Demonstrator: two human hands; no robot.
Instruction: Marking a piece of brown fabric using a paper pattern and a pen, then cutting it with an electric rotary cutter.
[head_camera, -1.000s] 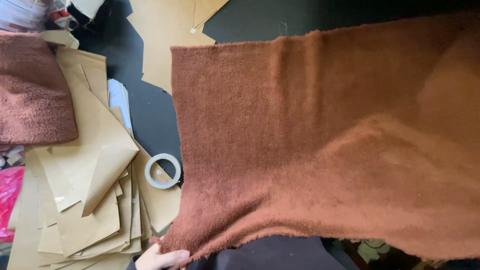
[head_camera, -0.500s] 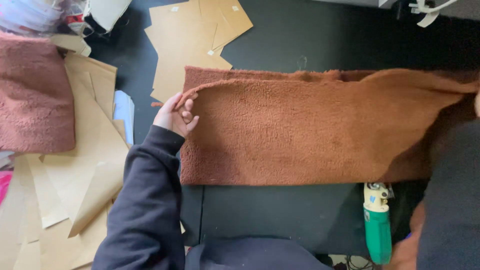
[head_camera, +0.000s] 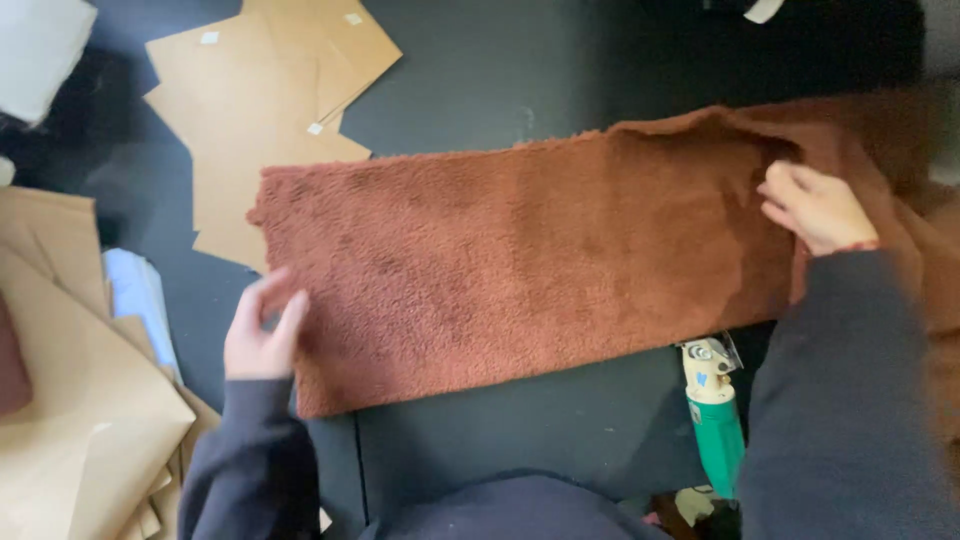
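A long piece of rust-brown fleecy fabric (head_camera: 520, 250) lies folded flat across the black table (head_camera: 520, 420). My left hand (head_camera: 258, 332) rests at the fabric's left edge, fingers apart, holding nothing. My right hand (head_camera: 815, 207) lies on the fabric's right part, fingers bent against the pile, next to a raised fold. Both arms wear dark sleeves.
Brown paper pattern pieces (head_camera: 255, 100) lie at the far left of the table. More brown paper sheets (head_camera: 70, 420) are stacked at the left edge. A green and white electric cutter (head_camera: 712, 415) lies near the front edge, right of centre.
The fabric went from held up and spread, to folded over, to lying flat. My left hand let go of its corner and moved down to the left edge. My right hand came into view.
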